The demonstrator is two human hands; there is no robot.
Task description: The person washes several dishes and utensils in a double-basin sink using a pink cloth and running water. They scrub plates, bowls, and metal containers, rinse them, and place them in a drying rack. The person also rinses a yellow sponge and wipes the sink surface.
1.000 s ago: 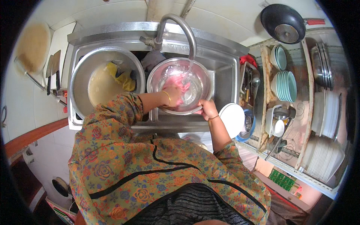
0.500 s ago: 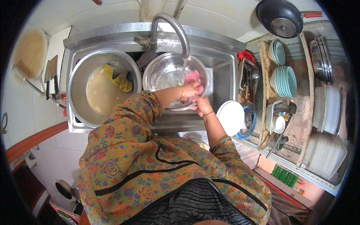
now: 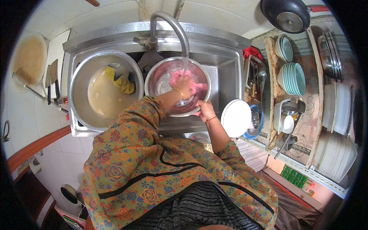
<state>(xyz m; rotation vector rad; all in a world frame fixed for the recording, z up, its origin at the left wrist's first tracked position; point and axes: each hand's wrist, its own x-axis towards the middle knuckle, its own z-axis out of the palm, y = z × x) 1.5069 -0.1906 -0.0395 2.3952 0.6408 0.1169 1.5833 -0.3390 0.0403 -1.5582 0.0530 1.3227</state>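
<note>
My left hand (image 3: 185,86) is down inside a round metal bowl (image 3: 153,81), closed over a wet pink cloth (image 3: 197,86) against the bowl's inner wall. Motion blurs its fingers somewhat. With my right hand (image 3: 207,110) I grip the bowl's near right rim, thumb on top; a bit of pink shows under the fingers. The bowl rests in the steel sink (image 3: 226,73), below the curved faucet (image 3: 184,38), and water runs from the spout into it.
To the left stands a large metal pot (image 3: 76,88) of cloudy liquid, with a yellow-and-black cloth (image 3: 123,83) in it. White round lids or plates (image 3: 236,119) lean at the sink's front right corner. A rack to the right holds pale green bowls (image 3: 293,79) and white plates (image 3: 333,157).
My left hand has moved left and up within the bowl, carrying the pink cloth over its wall. My right hand has come off the cloth's lower end onto the rim.
</note>
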